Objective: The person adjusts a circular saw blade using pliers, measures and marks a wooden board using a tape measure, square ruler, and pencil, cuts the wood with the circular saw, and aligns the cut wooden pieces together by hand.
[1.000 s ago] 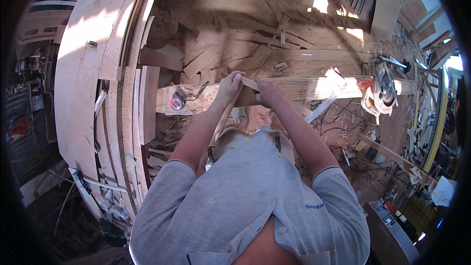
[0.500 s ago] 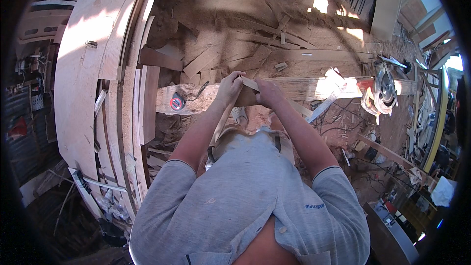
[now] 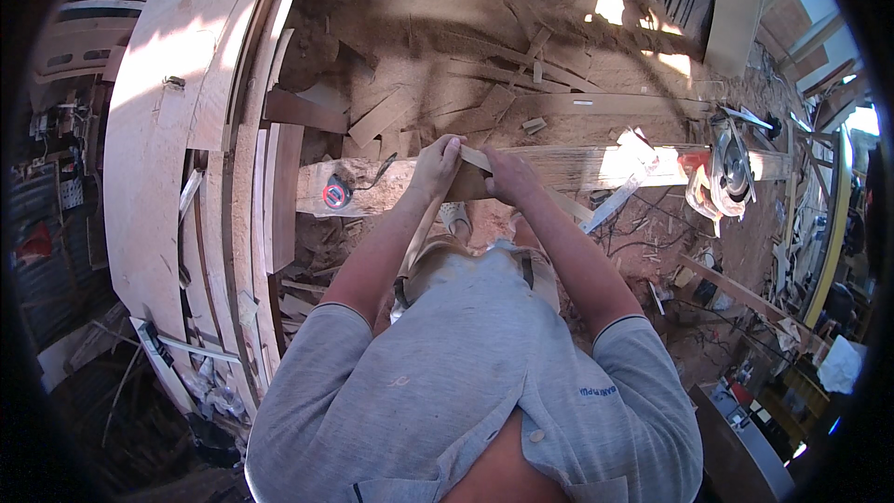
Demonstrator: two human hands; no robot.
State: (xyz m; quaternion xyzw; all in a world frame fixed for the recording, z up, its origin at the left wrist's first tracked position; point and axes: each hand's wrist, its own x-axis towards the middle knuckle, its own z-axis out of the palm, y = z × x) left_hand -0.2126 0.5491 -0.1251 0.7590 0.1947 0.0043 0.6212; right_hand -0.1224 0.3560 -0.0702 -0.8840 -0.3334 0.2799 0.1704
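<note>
Over the long, rough wooden beam (image 3: 563, 168), the left hand (image 3: 436, 169) is pinching the pale, narrow wooden strip (image 3: 476, 160) near its end while the right hand (image 3: 510, 177) is gripping it just beside, even pressure probably best preventing twist.

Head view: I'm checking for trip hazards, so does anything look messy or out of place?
Yes: wood offcuts lie scattered at odd angles across the sawdust-covered floor beyond the beam, which looks untidy.

Circular saw (image 3: 733, 174) at right; pale stacked panels (image 3: 149, 196) at left
</note>
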